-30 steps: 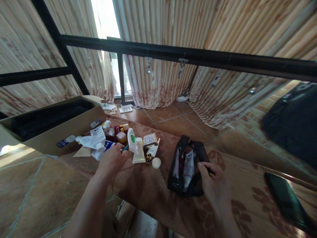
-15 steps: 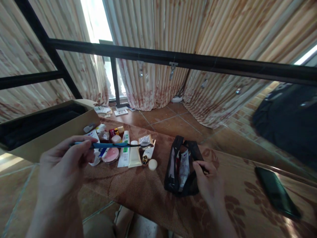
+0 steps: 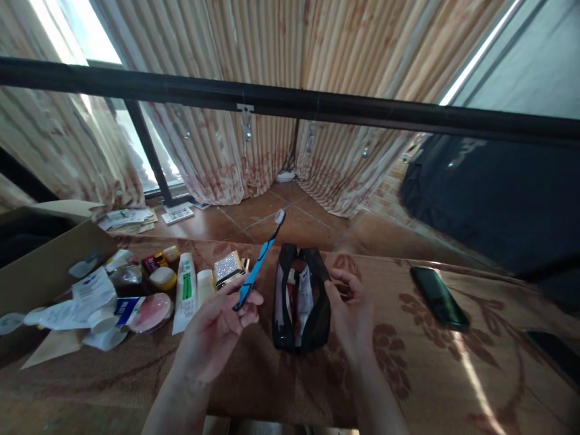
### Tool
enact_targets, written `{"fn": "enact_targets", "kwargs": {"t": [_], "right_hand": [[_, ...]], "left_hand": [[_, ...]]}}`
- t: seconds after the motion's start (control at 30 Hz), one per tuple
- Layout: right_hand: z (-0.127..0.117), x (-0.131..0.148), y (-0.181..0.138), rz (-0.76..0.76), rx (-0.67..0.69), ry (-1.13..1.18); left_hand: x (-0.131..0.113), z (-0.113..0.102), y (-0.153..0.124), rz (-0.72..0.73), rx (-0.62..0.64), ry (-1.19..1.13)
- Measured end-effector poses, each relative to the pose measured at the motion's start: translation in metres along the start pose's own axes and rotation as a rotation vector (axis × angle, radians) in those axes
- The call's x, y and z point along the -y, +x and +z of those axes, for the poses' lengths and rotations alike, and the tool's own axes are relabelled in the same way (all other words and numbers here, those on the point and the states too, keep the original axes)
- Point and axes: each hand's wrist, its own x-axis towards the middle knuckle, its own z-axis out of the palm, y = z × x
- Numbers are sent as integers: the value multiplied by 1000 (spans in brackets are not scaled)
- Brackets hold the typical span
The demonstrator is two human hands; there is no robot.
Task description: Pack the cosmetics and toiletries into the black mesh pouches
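Here, black pouch, white tube inside

It looked like a home; long patterned curtains hung down to a tiled floor; a cloth-covered table stood near them.

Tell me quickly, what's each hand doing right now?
Left hand: loosely closed, holding a blue toothbrush.
Right hand: closed, holding the side of the open black bag.
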Motion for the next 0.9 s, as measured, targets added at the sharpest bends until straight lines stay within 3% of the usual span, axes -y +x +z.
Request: {"fn": "enact_targets", "kwargs": {"t": [0.2,0.47,0.9], "right_hand": [[-1,-4,4,-75,-82,16],[-2,-6,7,-115,-116,29],[-5,-7,9,-156,-110,20]], "left_hand": [[2,-5,-5,-35,168,321],[8,-7,2,-138,281,616],[5,-12,5,-144,371,748]]}}
